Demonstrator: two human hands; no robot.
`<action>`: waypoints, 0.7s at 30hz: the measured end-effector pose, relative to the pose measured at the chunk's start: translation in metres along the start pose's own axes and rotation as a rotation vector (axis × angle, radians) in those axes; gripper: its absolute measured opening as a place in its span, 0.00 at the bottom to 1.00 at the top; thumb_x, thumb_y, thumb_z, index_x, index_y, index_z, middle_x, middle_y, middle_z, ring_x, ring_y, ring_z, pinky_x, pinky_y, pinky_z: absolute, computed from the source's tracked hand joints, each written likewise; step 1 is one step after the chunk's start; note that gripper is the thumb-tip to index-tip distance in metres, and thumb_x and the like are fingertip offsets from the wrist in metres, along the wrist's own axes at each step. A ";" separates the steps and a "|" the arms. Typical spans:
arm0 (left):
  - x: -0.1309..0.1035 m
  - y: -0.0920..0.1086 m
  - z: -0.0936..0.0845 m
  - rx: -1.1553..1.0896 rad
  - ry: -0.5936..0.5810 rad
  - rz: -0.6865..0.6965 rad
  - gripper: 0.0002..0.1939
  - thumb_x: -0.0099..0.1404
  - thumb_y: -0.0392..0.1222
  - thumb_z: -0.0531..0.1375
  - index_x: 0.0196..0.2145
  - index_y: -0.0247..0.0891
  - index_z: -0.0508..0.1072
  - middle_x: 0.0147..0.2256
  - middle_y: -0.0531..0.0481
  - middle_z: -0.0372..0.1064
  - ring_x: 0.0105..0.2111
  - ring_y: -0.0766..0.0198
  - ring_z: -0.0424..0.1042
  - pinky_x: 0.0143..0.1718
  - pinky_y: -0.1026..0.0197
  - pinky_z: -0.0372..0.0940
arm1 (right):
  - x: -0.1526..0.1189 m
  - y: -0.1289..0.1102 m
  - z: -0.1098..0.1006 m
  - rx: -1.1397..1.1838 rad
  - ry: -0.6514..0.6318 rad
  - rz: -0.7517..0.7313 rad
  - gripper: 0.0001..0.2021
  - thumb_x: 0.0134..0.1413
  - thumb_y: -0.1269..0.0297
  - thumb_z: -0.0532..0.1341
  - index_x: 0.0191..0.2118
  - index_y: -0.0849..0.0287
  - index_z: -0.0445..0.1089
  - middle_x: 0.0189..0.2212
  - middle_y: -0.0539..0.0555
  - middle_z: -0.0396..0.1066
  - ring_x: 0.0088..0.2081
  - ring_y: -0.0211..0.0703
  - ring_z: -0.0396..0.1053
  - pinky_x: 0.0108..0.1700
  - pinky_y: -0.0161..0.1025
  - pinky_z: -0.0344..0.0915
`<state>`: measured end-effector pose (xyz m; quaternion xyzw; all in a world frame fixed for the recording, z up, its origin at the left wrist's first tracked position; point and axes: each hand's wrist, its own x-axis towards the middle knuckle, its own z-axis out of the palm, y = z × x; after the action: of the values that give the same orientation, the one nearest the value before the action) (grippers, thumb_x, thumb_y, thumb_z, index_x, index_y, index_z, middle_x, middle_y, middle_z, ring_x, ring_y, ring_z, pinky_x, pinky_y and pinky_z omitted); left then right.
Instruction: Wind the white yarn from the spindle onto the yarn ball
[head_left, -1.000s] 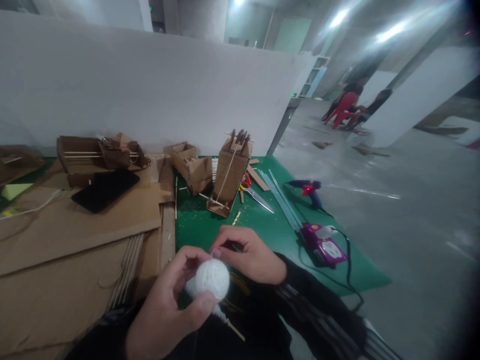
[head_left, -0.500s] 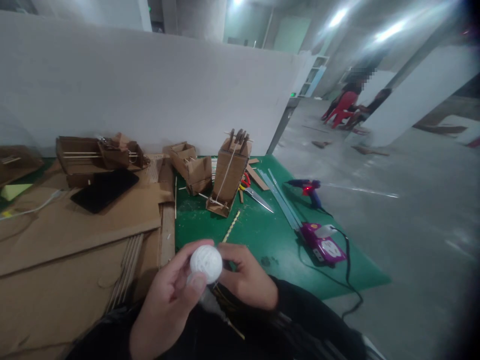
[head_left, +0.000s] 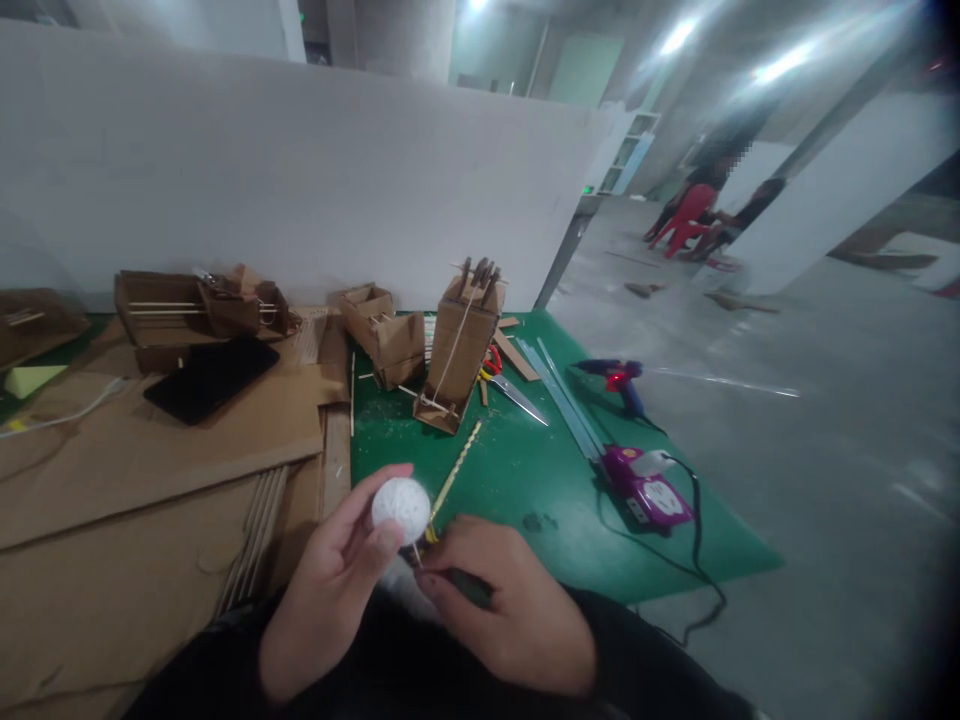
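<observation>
A ball of white string (head_left: 401, 511) sits in my left hand (head_left: 330, 590), the thumb across its front and fingers curled behind it. My right hand (head_left: 502, 600) is just right of and below the ball. Its thumb and forefinger pinch a thin pale strand (head_left: 418, 556) that runs to the underside of the ball. Beyond my right fingers lies a twisted yellow strip (head_left: 457, 468), its near end close to them. White fluffy material below the hands is partly hidden.
On the green table (head_left: 525, 510) stand a tall cardboard piece (head_left: 459, 345), scissors (head_left: 517, 393), a glue gun (head_left: 619, 378) and a purple power strip (head_left: 646, 490). Cardboard sheets (head_left: 150, 510) and a black phone (head_left: 212, 378) lie left. A white partition (head_left: 300, 180) rises behind; people sit far right.
My right hand has moved down and right, drawing the strand into view beneath the ball. The ball in my left hand has shifted slightly left and up.
</observation>
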<state>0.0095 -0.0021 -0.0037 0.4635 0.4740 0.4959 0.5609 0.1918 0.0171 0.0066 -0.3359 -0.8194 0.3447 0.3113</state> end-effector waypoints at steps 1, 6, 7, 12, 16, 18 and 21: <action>0.000 0.001 0.001 -0.020 0.002 -0.014 0.22 0.66 0.50 0.60 0.55 0.39 0.70 0.48 0.45 0.76 0.46 0.56 0.74 0.48 0.61 0.67 | -0.002 -0.005 -0.005 -0.045 -0.021 -0.052 0.05 0.56 0.73 0.58 0.32 0.61 0.71 0.26 0.51 0.70 0.30 0.38 0.64 0.34 0.34 0.58; 0.003 0.001 0.005 -0.059 -0.035 -0.022 0.16 0.63 0.43 0.64 0.48 0.39 0.69 0.39 0.49 0.74 0.38 0.62 0.73 0.39 0.63 0.68 | -0.002 -0.020 -0.016 -0.255 -0.165 -0.276 0.07 0.54 0.76 0.57 0.28 0.61 0.68 0.24 0.50 0.68 0.28 0.38 0.60 0.32 0.36 0.53; 0.004 0.000 0.005 -0.065 -0.028 -0.013 0.15 0.62 0.43 0.65 0.45 0.39 0.69 0.37 0.51 0.73 0.36 0.63 0.71 0.37 0.64 0.67 | -0.002 -0.021 -0.015 -0.279 -0.185 -0.307 0.08 0.55 0.75 0.57 0.27 0.60 0.68 0.23 0.50 0.67 0.27 0.37 0.59 0.30 0.36 0.52; 0.005 -0.004 0.008 -0.093 0.025 0.023 0.12 0.62 0.42 0.65 0.41 0.41 0.66 0.34 0.56 0.70 0.33 0.67 0.69 0.34 0.67 0.64 | -0.003 -0.022 -0.003 -0.354 -0.275 -0.404 0.09 0.59 0.69 0.60 0.27 0.60 0.69 0.22 0.47 0.65 0.24 0.36 0.55 0.25 0.38 0.49; 0.004 -0.005 0.010 -0.118 0.037 0.038 0.13 0.62 0.42 0.66 0.41 0.41 0.67 0.36 0.55 0.70 0.34 0.66 0.69 0.37 0.65 0.65 | -0.003 -0.029 -0.010 -0.350 -0.232 -0.383 0.12 0.62 0.70 0.54 0.27 0.59 0.68 0.22 0.49 0.65 0.24 0.39 0.55 0.25 0.40 0.50; 0.003 -0.006 0.009 -0.125 0.015 0.014 0.14 0.61 0.43 0.66 0.42 0.41 0.68 0.37 0.52 0.71 0.36 0.64 0.70 0.38 0.64 0.65 | -0.001 -0.033 -0.022 -0.305 -0.183 -0.370 0.10 0.60 0.74 0.53 0.30 0.59 0.69 0.23 0.50 0.67 0.25 0.39 0.57 0.27 0.39 0.51; 0.001 -0.010 0.006 -0.189 -0.075 -0.037 0.15 0.58 0.45 0.69 0.42 0.40 0.72 0.39 0.49 0.74 0.38 0.61 0.71 0.40 0.62 0.65 | 0.006 -0.034 -0.041 -0.275 -0.091 -0.341 0.08 0.60 0.76 0.55 0.36 0.61 0.71 0.24 0.52 0.68 0.27 0.40 0.60 0.28 0.38 0.53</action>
<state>0.0169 -0.0021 -0.0131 0.4179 0.4122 0.5102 0.6287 0.2074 0.0179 0.0579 -0.2158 -0.9168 0.1869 0.2792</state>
